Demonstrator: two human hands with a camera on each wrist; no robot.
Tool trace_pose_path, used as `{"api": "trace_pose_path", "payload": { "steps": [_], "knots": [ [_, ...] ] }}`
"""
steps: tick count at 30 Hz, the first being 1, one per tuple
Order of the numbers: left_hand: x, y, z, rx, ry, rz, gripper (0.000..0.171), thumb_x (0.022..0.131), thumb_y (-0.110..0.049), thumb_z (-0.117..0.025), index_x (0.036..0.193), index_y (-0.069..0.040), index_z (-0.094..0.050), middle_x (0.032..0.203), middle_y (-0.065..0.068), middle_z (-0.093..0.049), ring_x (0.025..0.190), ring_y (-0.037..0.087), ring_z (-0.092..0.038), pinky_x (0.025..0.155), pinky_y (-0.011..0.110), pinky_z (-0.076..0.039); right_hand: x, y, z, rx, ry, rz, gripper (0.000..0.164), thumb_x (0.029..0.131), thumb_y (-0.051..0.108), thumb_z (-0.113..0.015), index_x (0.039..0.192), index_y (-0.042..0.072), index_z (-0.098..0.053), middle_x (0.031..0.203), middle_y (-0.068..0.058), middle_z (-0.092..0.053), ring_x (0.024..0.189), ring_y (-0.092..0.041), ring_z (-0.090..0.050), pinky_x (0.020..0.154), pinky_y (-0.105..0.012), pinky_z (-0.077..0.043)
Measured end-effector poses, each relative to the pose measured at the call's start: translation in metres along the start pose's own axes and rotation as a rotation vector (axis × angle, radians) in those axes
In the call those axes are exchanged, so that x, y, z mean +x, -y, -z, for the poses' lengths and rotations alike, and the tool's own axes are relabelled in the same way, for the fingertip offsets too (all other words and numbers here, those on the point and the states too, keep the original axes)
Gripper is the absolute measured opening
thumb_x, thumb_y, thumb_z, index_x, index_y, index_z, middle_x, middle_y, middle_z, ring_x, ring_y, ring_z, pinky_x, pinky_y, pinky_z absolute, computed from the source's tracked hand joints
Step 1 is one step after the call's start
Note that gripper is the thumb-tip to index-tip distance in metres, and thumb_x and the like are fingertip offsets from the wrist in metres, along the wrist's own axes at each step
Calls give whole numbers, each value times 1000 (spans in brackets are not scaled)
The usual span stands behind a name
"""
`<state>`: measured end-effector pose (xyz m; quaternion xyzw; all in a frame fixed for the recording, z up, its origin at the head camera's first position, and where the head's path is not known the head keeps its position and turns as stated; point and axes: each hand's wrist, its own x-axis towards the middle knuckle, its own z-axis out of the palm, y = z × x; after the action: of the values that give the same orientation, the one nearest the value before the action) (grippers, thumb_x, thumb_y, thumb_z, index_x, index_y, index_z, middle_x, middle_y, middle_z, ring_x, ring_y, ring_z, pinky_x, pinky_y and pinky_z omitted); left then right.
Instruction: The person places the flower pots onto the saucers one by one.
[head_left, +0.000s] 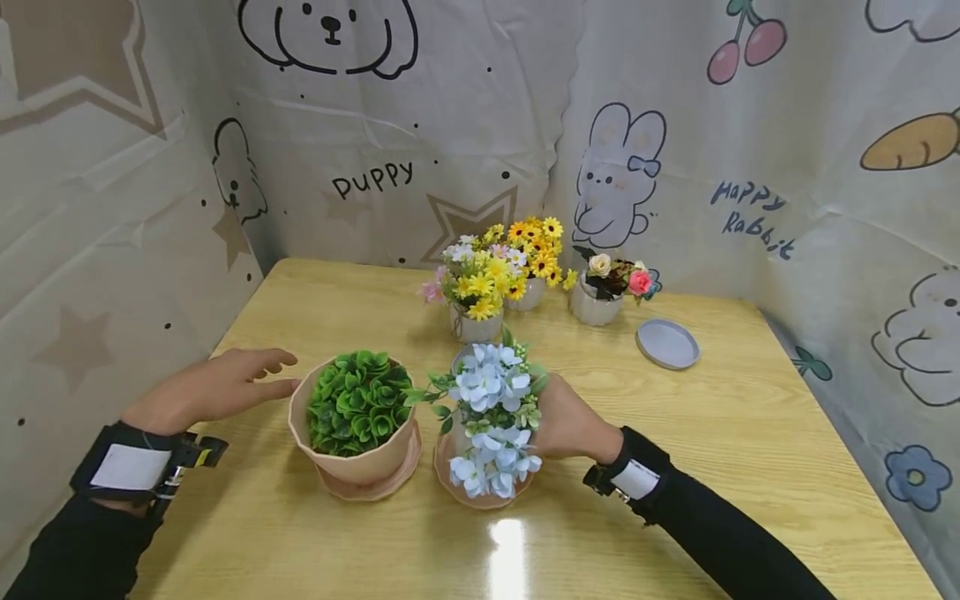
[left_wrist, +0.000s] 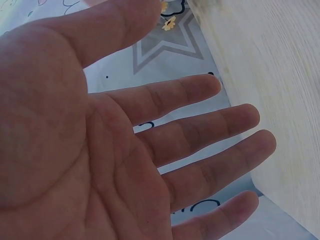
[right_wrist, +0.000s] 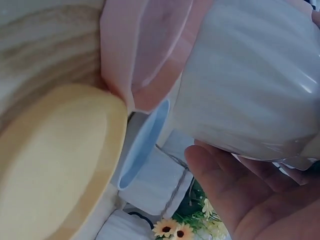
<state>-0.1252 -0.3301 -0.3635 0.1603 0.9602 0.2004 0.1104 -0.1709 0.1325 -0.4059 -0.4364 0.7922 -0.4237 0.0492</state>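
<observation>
Flowers in pale blue (head_left: 491,379) are held, in the head view, above a pink saucer (head_left: 444,473) by the right hand (head_left: 570,421), brought round from three o'clock, seemingly so that the petals are spared pressure. At nine o'clock from them, a planter (head_left: 367,471) with a green plant (head_left: 360,404) is set over its own base plate (head_left: 411,467), probably so drips are caught. The left hand (head_left: 217,387), well apart from the right, is held at the planter's ten o'clock; whether the rim is touched cannot be told. Yellow flowers (head_left: 483,283) are placed at twelve o'clock from the blue, apparently out of the way.

In the left wrist view, the fingers (left_wrist: 195,135) are spread and nothing is gripped.

In the right wrist view, a white pot (right_wrist: 250,85) is clasped by its side, likely for steadiness, its base seemingly raised off the pale dish (right_wrist: 55,165) at eight o'clock.
</observation>
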Motion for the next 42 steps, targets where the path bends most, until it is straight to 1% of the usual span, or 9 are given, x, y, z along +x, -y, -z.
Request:
{"api": "trace_pose_path", "payload": {
  "steps": [3, 7, 11, 15, 24, 32, 37, 39, 42],
  "knots": [
    [0, 1, -3, -3, 1, 5, 53, 110, -32, -62, 141, 11, -58, 135, 33, -65, 121, 51, -65, 93, 63, -57, -4, 1, -6, -12, 3, 2, 81, 71, 15, -99, 141, 3, -60, 135, -8, -70, 124, -18, -66, 107, -38, -55],
    [-1, 1, -4, -8, 4, 3, 51, 110, -30, -62, 140, 11, -59, 135, 33, -65, 120, 51, -65, 93, 63, -57, -8, 3, -13, 23, 17, -19, 82, 71, 15, -99, 142, 3, -59, 137, -7, -69, 126, -18, -65, 109, -38, -54],
    [-2, 0, -5, -9, 7, 7, 52, 110, -31, -62, 140, 10, -59, 136, 32, -65, 121, 51, -64, 94, 63, -57, -10, 3, -17, 40, 23, -31, 86, 68, 14, -99, 143, 4, -59, 137, -6, -69, 125, -18, -65, 110, -38, -53],
    [-3, -1, -6, -14, 9, 10, 52, 109, -31, -62, 141, 10, -59, 136, 32, -65, 121, 51, -65, 95, 63, -56, -11, 1, -21, 33, 27, -37, 82, 67, 13, -99, 140, 6, -62, 132, -5, -71, 121, -16, -67, 108, -37, -54],
    [-1, 1, -7, -13, 3, 8, 50, 110, -29, -62, 140, 11, -59, 134, 33, -65, 119, 52, -65, 92, 63, -57, -10, 2, -22, -48, 49, -33, 73, 62, 14, -98, 128, 7, -68, 118, 0, -75, 106, -7, -66, 98, -30, -58],
    [0, 1, -7, -10, 0, 10, 53, 110, -31, -62, 141, 11, -58, 134, 34, -65, 120, 52, -65, 93, 63, -57, -9, -3, -23, -47, 75, -34, 74, 63, 13, -99, 129, 6, -67, 120, -1, -74, 107, -7, -66, 98, -30, -58],
    [2, 3, -10, -8, -8, 20, 53, 109, -32, -63, 141, 11, -58, 133, 34, -65, 119, 52, -65, 93, 64, -57, -9, -5, -24, -57, 102, -46, 76, 68, 17, -99, 134, 7, -64, 125, -1, -72, 112, -8, -66, 101, -30, -57],
    [4, 3, -11, -7, -11, 18, 52, 109, -31, -63, 140, 11, -58, 133, 35, -65, 119, 52, -65, 92, 64, -57, -10, -5, -22, -80, 128, -46, 76, 70, 20, -99, 136, 8, -64, 127, -1, -72, 113, -7, -66, 102, -29, -56],
    [5, 3, -12, -10, -4, 13, 51, 109, -28, -63, 140, 12, -58, 131, 36, -65, 117, 54, -65, 92, 64, -57, -12, -5, -15, -164, 206, -31, 81, 72, 26, -98, 142, 11, -62, 134, 1, -69, 119, -8, -64, 105, -28, -54]
  ]
}}
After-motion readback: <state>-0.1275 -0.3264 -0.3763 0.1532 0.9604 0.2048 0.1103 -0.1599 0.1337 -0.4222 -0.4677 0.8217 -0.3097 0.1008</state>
